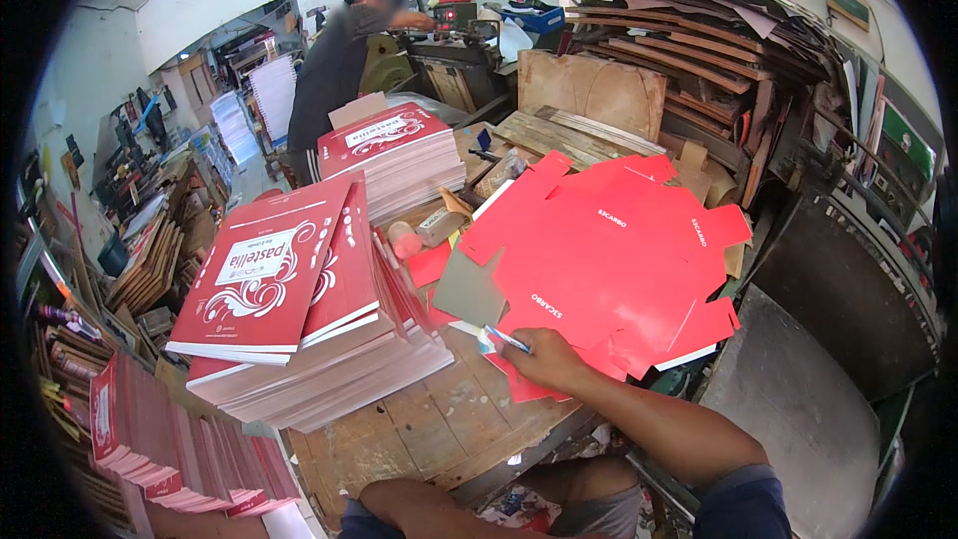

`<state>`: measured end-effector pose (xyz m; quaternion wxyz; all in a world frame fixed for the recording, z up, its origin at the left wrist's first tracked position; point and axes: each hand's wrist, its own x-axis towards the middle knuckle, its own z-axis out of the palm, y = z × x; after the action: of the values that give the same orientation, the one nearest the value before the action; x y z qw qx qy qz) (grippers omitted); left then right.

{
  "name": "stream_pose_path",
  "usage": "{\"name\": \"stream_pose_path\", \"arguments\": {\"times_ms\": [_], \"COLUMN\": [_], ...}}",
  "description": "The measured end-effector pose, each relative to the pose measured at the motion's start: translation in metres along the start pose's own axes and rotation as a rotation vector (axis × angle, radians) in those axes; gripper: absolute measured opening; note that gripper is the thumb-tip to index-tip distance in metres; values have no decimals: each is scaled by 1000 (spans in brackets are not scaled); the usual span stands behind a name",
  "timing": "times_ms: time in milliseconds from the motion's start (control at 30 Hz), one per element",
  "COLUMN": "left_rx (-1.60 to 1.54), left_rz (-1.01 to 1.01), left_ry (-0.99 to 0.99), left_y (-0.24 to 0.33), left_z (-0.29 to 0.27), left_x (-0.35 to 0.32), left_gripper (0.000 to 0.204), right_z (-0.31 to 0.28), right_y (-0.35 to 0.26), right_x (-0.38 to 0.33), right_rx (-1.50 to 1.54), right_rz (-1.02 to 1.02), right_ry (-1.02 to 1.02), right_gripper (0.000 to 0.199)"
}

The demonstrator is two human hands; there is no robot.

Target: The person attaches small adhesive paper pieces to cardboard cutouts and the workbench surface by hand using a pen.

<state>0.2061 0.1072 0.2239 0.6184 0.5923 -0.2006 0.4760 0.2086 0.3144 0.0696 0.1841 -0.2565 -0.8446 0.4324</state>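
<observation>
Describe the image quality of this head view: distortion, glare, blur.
Head view: strong fisheye, with a black rim and wall edges bowing near the border; soft daylight with mild sheen on the red die-cut sheets; the right hand and stacked red cartons are fairly sharp; the distant person is blurred.

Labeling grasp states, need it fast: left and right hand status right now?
Left hand: out of view, only the forearm shows at the lower edge.
Right hand: closed on a thin blue-tipped tool, resting on the red die-cut sheets.

One right hand (544, 357) is in view, closed on one thin blue-tipped tool (507, 339). Directly under and beyond the grip lies one stack of flat red die-cut blanks (609, 260). Left of the grip stand three stacks of red printed sheets (299, 309), and one other person (334, 65) stands far beyond.
</observation>
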Motion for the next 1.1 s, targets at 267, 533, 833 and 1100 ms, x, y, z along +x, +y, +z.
{"name": "stream_pose_path", "arguments": {"times_ms": [267,533,833,1100], "left_rx": [73,167,216,225], "left_rz": [-48,-58,-48,-35], "left_ry": [-45,-108,-146,-167], "left_y": [7,10,7,8], "left_z": [5,0,-7,-10], "left_x": [-10,-12,-14,-16], "left_gripper": [113,99,85,75], "right_z": [3,2,3,6], "right_y": [-2,-12,-8,-3], "right_x": [-2,-8,-4,-4], "right_rx": [120,79,38,42], "right_rz": [30,-14,-87,-88], "right_ry": [-45,-29,-31,-16], "right_gripper": [31,35,36,39]}}
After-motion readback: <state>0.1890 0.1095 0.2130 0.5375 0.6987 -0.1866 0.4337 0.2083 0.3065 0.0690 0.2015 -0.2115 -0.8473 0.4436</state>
